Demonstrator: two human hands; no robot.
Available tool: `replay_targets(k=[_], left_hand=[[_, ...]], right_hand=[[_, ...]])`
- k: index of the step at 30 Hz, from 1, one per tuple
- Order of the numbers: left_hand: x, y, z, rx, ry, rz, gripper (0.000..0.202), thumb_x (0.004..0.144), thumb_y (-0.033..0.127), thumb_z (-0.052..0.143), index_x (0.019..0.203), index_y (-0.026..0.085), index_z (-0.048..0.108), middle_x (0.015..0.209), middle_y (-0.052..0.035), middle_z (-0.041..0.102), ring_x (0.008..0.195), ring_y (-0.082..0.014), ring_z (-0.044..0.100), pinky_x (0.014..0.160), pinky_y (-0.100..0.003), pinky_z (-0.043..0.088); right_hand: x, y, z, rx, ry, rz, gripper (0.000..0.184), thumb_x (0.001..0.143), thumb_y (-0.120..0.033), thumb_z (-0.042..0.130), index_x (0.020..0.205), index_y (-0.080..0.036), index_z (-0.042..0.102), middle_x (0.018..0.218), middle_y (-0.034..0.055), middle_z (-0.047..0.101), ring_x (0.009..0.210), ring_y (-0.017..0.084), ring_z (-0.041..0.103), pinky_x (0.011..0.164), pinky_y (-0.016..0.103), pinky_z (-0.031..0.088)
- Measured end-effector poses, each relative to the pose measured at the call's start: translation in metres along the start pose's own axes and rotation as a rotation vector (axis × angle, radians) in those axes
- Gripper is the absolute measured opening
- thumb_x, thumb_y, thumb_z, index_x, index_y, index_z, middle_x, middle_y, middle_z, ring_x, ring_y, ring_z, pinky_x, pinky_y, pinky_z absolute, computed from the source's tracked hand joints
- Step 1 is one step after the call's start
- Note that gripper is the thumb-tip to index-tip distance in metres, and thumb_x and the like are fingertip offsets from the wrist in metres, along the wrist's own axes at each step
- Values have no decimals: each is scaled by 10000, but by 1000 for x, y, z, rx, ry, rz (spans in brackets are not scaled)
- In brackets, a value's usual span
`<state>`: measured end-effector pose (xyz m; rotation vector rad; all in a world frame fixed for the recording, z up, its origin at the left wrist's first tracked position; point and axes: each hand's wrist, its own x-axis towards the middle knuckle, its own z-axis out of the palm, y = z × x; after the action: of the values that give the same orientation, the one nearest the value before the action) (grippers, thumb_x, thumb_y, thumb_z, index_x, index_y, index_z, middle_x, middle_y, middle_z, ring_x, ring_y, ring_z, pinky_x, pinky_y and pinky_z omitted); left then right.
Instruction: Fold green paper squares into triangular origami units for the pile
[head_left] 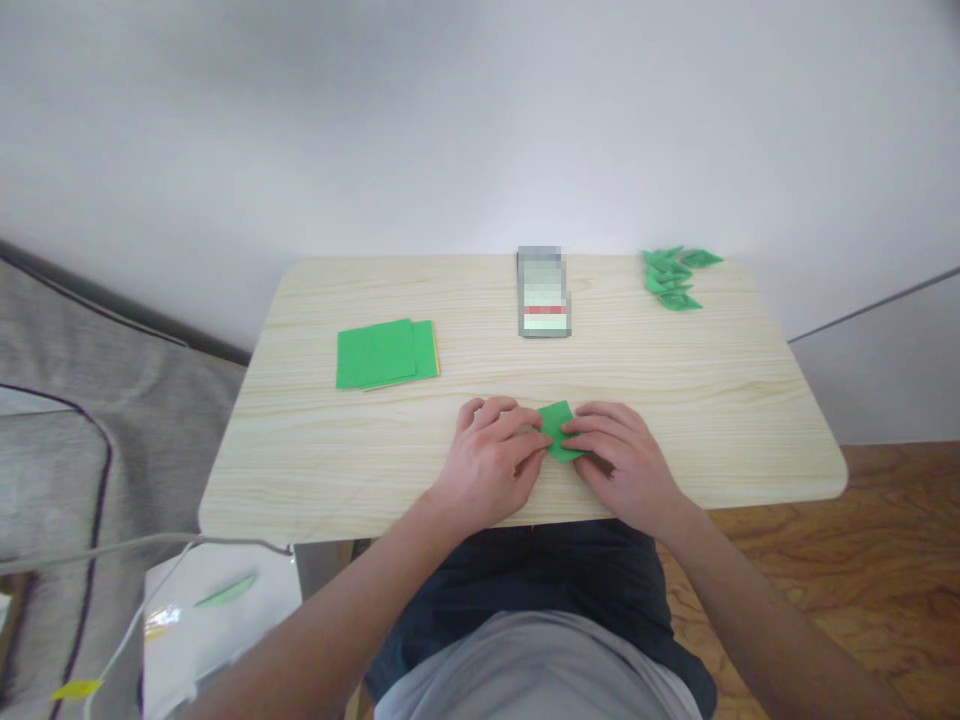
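A small folded piece of green paper (557,420) lies near the front edge of the table, between my two hands. My left hand (499,450) has its fingers closed on the paper's left side. From the right, my right hand (619,455) presses its fingertips on the paper's other side, with the thumb tucked below. Parts of the paper are hidden under the fingers. Farther left sits a stack of green paper sheets (376,353), with a thin yellow edge showing at its right.
A phone (544,292) with a blurred screen lies at the back middle of the wooden table (300,450). Several folded green paper pieces (670,277) are bunched at the back right, near the wall. A cable (142,543) runs below the left front corner.
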<state>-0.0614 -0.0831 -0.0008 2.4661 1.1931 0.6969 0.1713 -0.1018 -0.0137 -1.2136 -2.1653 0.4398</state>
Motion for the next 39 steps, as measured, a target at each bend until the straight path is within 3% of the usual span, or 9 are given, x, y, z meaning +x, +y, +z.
replay_targets(k=[7, 14, 23, 32, 39], left_hand=[[-13, -4, -11, 19, -80, 29, 305, 995, 207, 555, 1234, 297, 721, 1340, -7, 718, 1312, -255, 570, 1178, -539, 295], [-16, -5, -12, 49, -112, 14, 271, 1015, 245, 541, 1179, 332, 738, 1402, 24, 681, 1419, -275, 504, 1241, -594, 203], [-17, -5, -13, 16, -43, -42, 252, 982, 272, 596, 1178, 322, 747, 1365, 3, 695, 1371, -278, 528, 1215, -557, 270], [-15, -5, -11, -78, -34, -55, 243, 975, 220, 576, 1143, 280, 742, 1314, 0, 720, 1361, -267, 538, 1212, -544, 270], [-13, -2, -9, -150, -16, -87, 262, 958, 219, 577, 1187, 213, 705, 1330, -60, 701, 1340, -270, 543, 1205, -508, 324]], right_hand=[[3, -4, -7, -12, -66, 50, 158, 964, -234, 635, 1068, -280, 745, 1138, 22, 783, 1200, 265, 636, 1061, 518, 491], [24, -9, -1, -55, -57, 194, 123, 991, -299, 612, 1025, -234, 711, 1005, 56, 747, 1018, 249, 636, 925, 433, 492], [38, -12, 9, -198, -118, 218, 127, 1007, -309, 585, 981, -227, 679, 931, 39, 716, 924, 239, 601, 799, 381, 396], [43, -10, 7, -237, -189, 205, 137, 1019, -300, 559, 986, -208, 656, 945, 58, 718, 910, 242, 595, 805, 375, 391], [47, -10, 4, -275, -246, 185, 165, 1038, -322, 530, 997, -205, 637, 941, 60, 704, 909, 241, 597, 807, 369, 396]])
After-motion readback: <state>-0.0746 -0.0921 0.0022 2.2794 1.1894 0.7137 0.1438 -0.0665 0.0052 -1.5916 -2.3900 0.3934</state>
